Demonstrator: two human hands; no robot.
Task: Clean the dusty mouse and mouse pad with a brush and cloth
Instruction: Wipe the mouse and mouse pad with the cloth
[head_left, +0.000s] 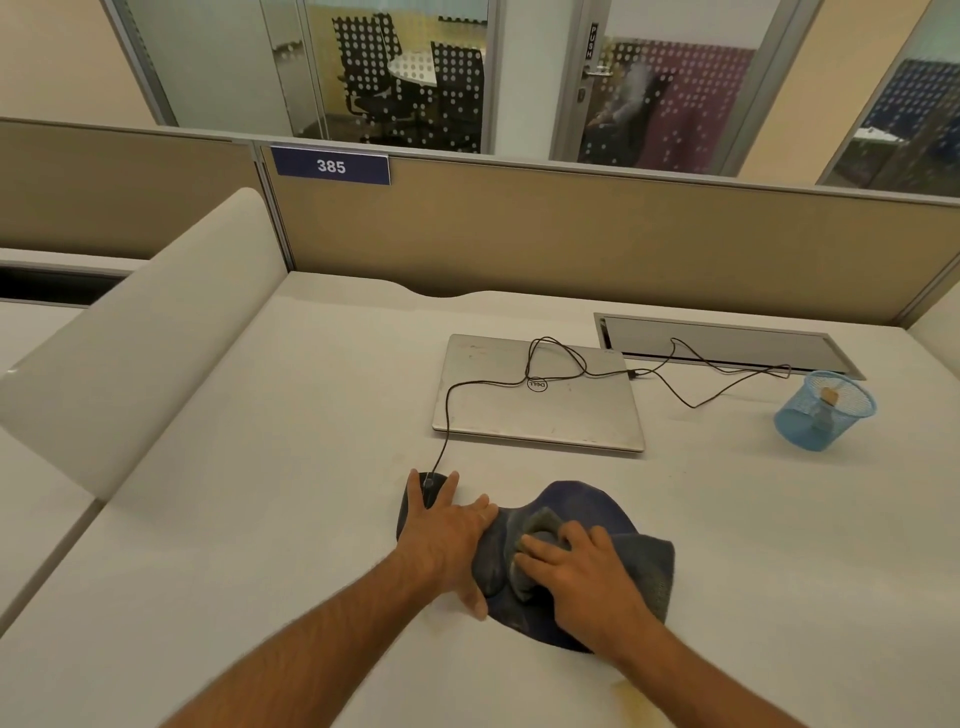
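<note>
A dark blue mouse pad (576, 499) lies on the white desk in front of me. My left hand (447, 535) lies flat with spread fingers over the pad's left end and over the black wired mouse (432, 480), of which only the front shows between the fingers. My right hand (576, 577) presses a bunched grey-blue cloth (649, 566) onto the middle of the pad, fingers curled into its folds. The brush (829, 397) stands in a blue mesh cup far to the right.
A shut silver laptop (540, 410) lies behind the pad, with the mouse cable (530, 364) looped over its lid. The blue mesh cup (823, 413) stands at the right, near a cable hatch (727, 343). A beige partition closes the back; a white divider stands at left.
</note>
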